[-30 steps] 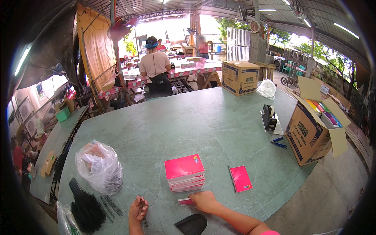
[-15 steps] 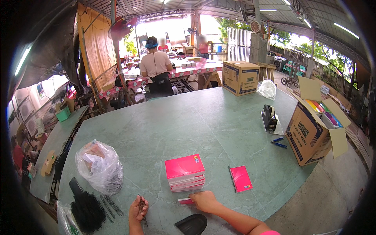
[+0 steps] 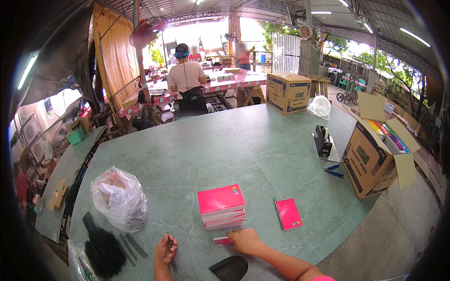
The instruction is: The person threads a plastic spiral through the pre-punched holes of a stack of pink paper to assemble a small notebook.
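Note:
My left hand (image 3: 165, 248), near the front edge of the table, is curled round a dark spiral binding coil (image 3: 173, 263), whose end sticks out below the fingers. With its fingers bent down, my right hand (image 3: 245, 241) grips a small pink notebook (image 3: 222, 240) lying on the table; most of the cover is hidden. Just beyond it rises a stack of pink notebooks (image 3: 221, 198). To the right lies a single pink notebook (image 3: 288, 213) with a coil along its left edge. A heap of black spiral coils (image 3: 104, 253) lies to the left, several loose ones beside it.
A black rounded object (image 3: 228, 268) lies near me. At left stands a clear plastic bag (image 3: 119, 200). Blue-handled pliers (image 3: 333, 171), a tape dispenser (image 3: 323, 141), an open carton (image 3: 370, 157) and a closed carton (image 3: 288, 93) line the right side. A co-worker (image 3: 186, 77) stands beyond.
Both my hands, the coil and the notebooks stay in place. In the far background, a person has raised an arm.

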Motion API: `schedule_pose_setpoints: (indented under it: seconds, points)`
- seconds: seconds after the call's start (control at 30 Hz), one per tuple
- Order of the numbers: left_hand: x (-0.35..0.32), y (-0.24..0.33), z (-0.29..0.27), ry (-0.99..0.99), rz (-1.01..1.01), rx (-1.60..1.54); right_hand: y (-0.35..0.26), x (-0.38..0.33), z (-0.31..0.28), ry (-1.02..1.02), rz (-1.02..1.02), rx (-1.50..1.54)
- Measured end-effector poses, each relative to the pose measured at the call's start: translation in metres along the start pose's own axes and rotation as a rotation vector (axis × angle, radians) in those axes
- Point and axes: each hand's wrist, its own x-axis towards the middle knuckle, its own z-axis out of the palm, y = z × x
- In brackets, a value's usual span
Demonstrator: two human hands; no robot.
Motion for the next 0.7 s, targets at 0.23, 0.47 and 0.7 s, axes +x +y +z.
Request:
schedule_pose_setpoints:
  seconds: [0.23, 0.47, 0.7]
  points:
    - [0.0000, 0.0005, 0.0000, -0.011, 0.003, -0.012, -0.0026, 0.0004, -0.0044, -0.032, 0.017, -0.015]
    - [-0.0003, 0.0003, 0.0023, 0.010, 0.009, 0.008, -0.0018, 0.0008, -0.0024, -0.032, 0.025, -0.015]
    - [0.0005, 0.0003, -0.0002, 0.009, -0.001, 0.007, -0.0026, 0.0004, -0.0043, -0.025, 0.023, -0.009]
